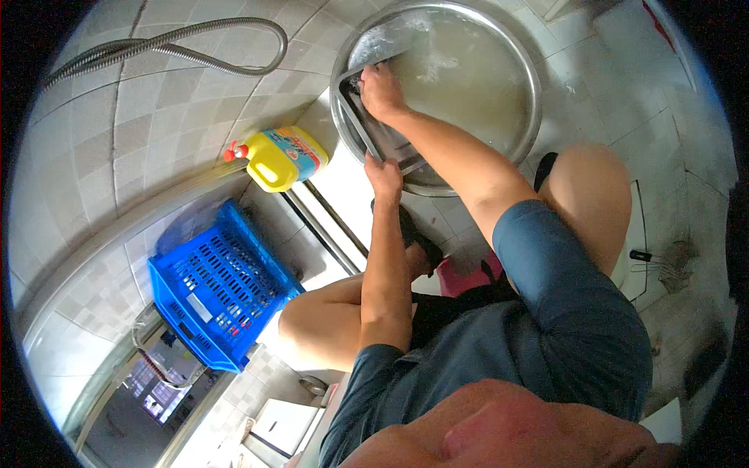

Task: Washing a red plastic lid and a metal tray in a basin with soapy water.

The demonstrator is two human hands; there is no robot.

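A large round stainless steel basin (533, 93) stands on the floor, holding cloudy, foamy water (468, 76). A grey rectangular frame or shallow tray (358, 120) leans in its left side, partly under the water. My left hand (384, 177) grips the frame at its near corner, by the basin's rim. Inside the frame, close to the far corner, my right hand (381, 93) is bent with its fingers curled. Whether those fingers hold a scrubber or only press on the frame is hidden.
Left of the basin stands a yellow plastic jug (272, 169) with a red cap. A blue slotted plastic basket (222, 281) is at the left. A flexible metal hose (216, 29) hangs along the tiled wall. A whisk (661, 260) lies at the right; a pink stool (459, 276) is beneath me.
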